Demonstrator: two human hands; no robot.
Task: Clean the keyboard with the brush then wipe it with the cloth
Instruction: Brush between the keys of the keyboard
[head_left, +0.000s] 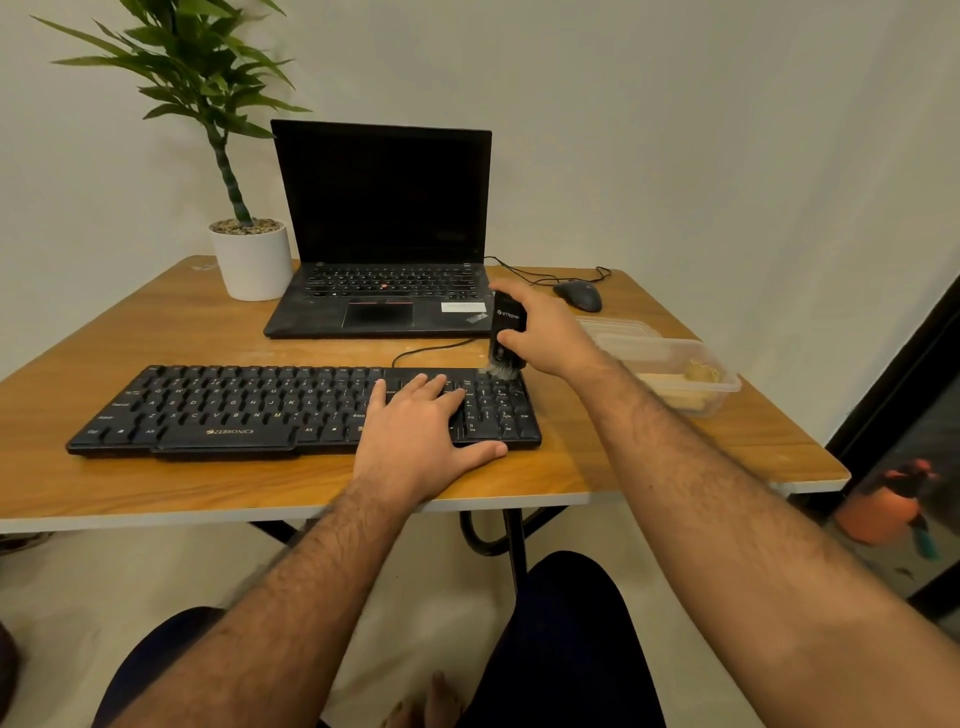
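I should sweep the brush (503, 338) lightly along the key rows, bristles angled into the gaps. My right hand (545, 332), right of centre, grips it upright over the keyboard (249, 410)'s top right corner; my left hand (423, 428) lies spread flat, steadying the keyboard at mid-frame.

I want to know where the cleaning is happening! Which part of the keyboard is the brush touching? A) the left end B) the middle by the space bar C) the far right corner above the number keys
C: the brush, held by the right hand, has its bristles on the keyboard's far right corner.
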